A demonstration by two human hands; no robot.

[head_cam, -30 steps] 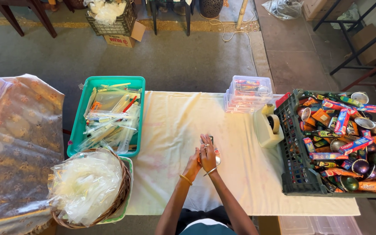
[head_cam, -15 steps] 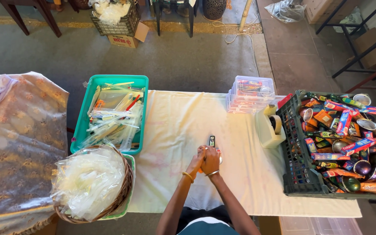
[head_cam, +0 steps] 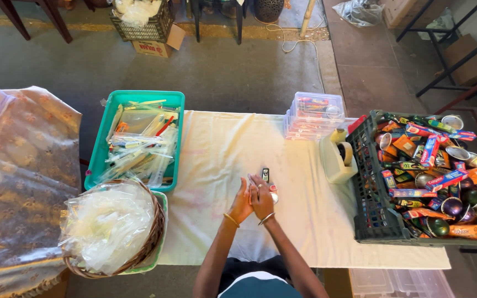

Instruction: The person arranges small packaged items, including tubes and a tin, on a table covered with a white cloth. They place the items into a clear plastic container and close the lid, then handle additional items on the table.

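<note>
I see my left hand (head_cam: 241,203) and right hand (head_cam: 261,201) pressed together, fingers (head_cam: 256,184) closed flat. The small dark rectangular object (head_cam: 265,175) lies on the cream cloth-covered counter (head_cam: 216,160), just beyond my fingertips.

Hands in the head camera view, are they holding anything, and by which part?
The left hand and right hand are pressed together over a small object. Only its dark tip and a pale rounded bit show, so the exact hold cannot be told.

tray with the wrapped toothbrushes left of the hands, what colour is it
Teal green. The tray shows best in the head view, at the table's left end above the wicker basket.
</note>
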